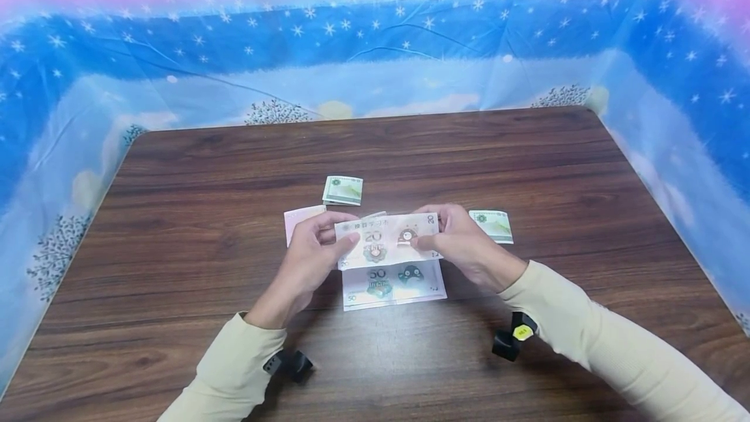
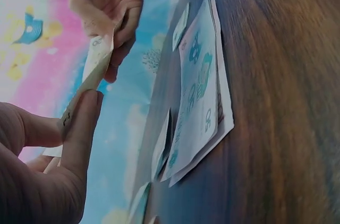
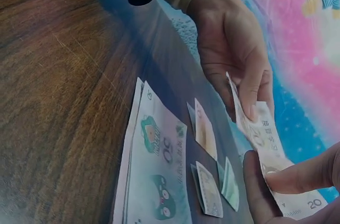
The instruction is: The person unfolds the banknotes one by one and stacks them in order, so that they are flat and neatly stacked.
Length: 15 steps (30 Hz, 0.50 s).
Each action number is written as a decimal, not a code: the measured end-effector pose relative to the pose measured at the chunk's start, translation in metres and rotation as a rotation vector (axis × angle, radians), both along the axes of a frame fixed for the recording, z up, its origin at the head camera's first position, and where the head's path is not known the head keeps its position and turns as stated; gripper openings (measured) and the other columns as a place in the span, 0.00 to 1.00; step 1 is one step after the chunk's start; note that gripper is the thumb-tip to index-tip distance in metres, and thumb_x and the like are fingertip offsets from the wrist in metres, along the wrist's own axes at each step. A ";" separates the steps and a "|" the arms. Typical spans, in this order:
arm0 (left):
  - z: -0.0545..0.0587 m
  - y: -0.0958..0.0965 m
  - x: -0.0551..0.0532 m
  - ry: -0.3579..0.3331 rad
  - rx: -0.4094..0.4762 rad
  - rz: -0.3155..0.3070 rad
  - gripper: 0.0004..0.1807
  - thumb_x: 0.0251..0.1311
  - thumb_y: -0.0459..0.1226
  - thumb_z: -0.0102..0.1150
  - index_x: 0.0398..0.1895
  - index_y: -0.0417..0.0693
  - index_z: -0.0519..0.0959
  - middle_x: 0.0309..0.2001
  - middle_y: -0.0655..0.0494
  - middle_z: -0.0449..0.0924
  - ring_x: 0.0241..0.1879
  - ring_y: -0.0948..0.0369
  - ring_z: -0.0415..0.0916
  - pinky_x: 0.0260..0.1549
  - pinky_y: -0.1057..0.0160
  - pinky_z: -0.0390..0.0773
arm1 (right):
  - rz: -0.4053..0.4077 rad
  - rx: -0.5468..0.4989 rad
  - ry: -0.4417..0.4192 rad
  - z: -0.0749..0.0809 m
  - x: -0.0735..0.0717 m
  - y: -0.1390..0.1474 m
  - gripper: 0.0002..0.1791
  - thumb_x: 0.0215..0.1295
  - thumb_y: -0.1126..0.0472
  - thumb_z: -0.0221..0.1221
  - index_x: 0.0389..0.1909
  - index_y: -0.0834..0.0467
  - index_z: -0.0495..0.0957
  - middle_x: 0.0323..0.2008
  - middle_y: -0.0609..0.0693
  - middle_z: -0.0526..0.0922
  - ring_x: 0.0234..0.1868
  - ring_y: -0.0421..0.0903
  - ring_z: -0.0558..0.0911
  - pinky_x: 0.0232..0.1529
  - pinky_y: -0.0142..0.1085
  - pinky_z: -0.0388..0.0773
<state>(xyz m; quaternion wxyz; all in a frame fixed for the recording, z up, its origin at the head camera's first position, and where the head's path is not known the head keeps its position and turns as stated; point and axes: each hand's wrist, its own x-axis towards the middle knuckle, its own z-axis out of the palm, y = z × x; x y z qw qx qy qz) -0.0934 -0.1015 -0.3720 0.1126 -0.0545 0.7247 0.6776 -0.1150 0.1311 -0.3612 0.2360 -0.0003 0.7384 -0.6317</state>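
A play banknote marked 20 (image 1: 383,254) is stretched flat between both hands, above the table. My left hand (image 1: 305,262) pinches its left end between thumb and fingers. The other end is pinched by my right hand (image 1: 465,246), its thumb lying across the printed face. Beneath it, a small stack of notes with a 50 note (image 1: 410,286) on top lies on the table; the held note hides the stack's upper part. In the right wrist view, the 20 note (image 3: 265,128) looks slightly bent, and the 50 note (image 3: 164,165) rests on at least one other note.
Folded notes lie beyond the stack: a green one (image 1: 343,190) at the back, a pink one (image 1: 301,217) partly behind the left hand, another green one (image 1: 493,225) right of the right hand. Snowflake-patterned cloth (image 1: 375,31) surrounds the brown wooden table (image 1: 205,174).
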 end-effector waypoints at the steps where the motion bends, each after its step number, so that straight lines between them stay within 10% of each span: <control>1: 0.000 -0.001 0.000 -0.022 0.019 0.000 0.15 0.64 0.23 0.60 0.54 0.35 0.80 0.43 0.40 0.87 0.35 0.58 0.86 0.35 0.64 0.86 | 0.000 -0.002 -0.010 -0.001 0.000 0.000 0.20 0.61 0.78 0.57 0.55 0.70 0.75 0.43 0.58 0.86 0.39 0.44 0.85 0.43 0.33 0.82; 8: -0.003 -0.004 -0.002 -0.102 0.090 -0.004 0.16 0.63 0.22 0.60 0.55 0.32 0.78 0.41 0.42 0.87 0.32 0.60 0.85 0.31 0.65 0.86 | 0.013 -0.036 -0.049 -0.003 0.000 0.001 0.19 0.60 0.79 0.56 0.54 0.73 0.75 0.43 0.60 0.86 0.39 0.44 0.85 0.42 0.33 0.83; 15: -0.002 -0.007 -0.003 -0.054 -0.081 -0.024 0.16 0.61 0.26 0.65 0.53 0.39 0.81 0.43 0.43 0.87 0.37 0.58 0.85 0.36 0.64 0.83 | 0.027 0.032 0.013 -0.006 -0.005 0.011 0.18 0.60 0.72 0.66 0.52 0.69 0.78 0.39 0.57 0.88 0.37 0.45 0.86 0.41 0.35 0.84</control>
